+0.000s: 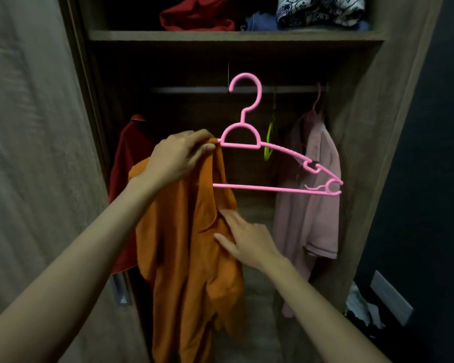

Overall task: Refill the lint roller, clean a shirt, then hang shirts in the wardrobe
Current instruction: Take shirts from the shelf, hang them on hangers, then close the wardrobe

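- Middle of frame: the left grip (178, 158) pinches the orange shirt (184, 258) and pink hanger (257, 144) together.
- The right grip (247, 239) touches the shirt with straight fingers, holding nothing.
- The hanger's left half hides under cloth; the shirt's bottom is cut off.

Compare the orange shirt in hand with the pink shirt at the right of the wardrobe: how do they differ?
The orange shirt bunches at one end of its pink hanger, the other arm bare; the pale pink shirt drapes across its hanger. The left hand holds the orange shirt's hanger off the rail, the right hand touching the cloth; the pale pink shirt's hanger hooks on the rail. Both hangers are pink.
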The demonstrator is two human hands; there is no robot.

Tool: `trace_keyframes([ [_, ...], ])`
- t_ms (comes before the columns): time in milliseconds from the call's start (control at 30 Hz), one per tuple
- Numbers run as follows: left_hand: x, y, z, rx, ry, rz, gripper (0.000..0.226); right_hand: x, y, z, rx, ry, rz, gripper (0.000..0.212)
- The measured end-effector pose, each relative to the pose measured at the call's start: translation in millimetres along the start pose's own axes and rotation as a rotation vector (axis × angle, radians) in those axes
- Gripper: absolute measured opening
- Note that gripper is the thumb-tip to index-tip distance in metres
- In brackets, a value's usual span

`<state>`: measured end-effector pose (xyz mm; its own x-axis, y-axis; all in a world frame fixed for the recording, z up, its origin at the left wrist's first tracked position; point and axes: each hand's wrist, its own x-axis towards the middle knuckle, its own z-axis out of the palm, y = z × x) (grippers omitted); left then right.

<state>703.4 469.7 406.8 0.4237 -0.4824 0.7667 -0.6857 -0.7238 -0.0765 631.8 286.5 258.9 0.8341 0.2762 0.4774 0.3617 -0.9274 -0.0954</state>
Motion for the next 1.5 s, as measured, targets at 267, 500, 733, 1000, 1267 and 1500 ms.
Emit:
trace_keyframes([
  [267,-35.6,-63.3,-22.5,-0.027,0.025,-0.088,0.041,-32.7,90.5,-35.4,0.108,0.456,-0.058,0.033],
  [500,-46.8,-54.3,-5.5,0.155,-0.034,0.112,0.042,-21.1,82.2,-85.4,0.238,0.775,-0.081,0.046],
  [733,-35.5,-32.0,12.9,-0.171,0.072,-0.128,0.027,0.0,89.5,-81.5,0.268,0.410,0.176,0.045],
  [1000,-23.8,-25.3,17.8,-0.240,0.042,-0.085,0.033,3.4,82.2,-85.1,0.230,0.419,0.098,0.036],
  [1267,-26.7,-24.7,27.9,-0.322,0.198,-0.204,0.020,9.1,76.4,-111.7,0.562,0.244,0.166,0.047],
  [1500,-27.3,-32.3,41.3,-0.361,0.214,-0.181,0.022,10.4,73.6,-120.4,0.660,0.194,0.314,0.052],
])
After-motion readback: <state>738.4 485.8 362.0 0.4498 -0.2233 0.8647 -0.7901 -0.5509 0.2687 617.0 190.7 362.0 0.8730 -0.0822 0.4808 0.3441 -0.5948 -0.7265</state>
